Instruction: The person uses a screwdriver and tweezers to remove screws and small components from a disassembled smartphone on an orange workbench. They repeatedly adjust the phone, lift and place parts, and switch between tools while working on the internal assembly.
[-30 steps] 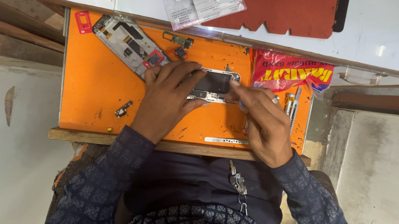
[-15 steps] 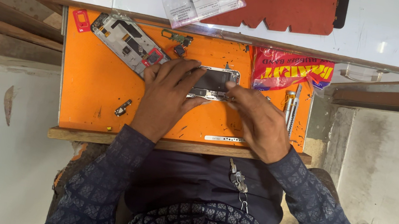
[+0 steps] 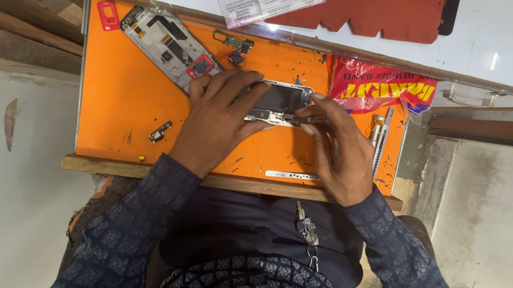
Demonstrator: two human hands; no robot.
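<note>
Orange mat, red-yellow packet, blue lattice-patterned sleeves.

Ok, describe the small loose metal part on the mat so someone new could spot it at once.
Start at the orange mat and go to its lower left area, left of the left hand. The small grey metal part lies there alone and slanted, well apart from the opened phone frame and the bits at the mat's top edge.

Two opened phones; two hands; one orange mat; one red packet.
</note>
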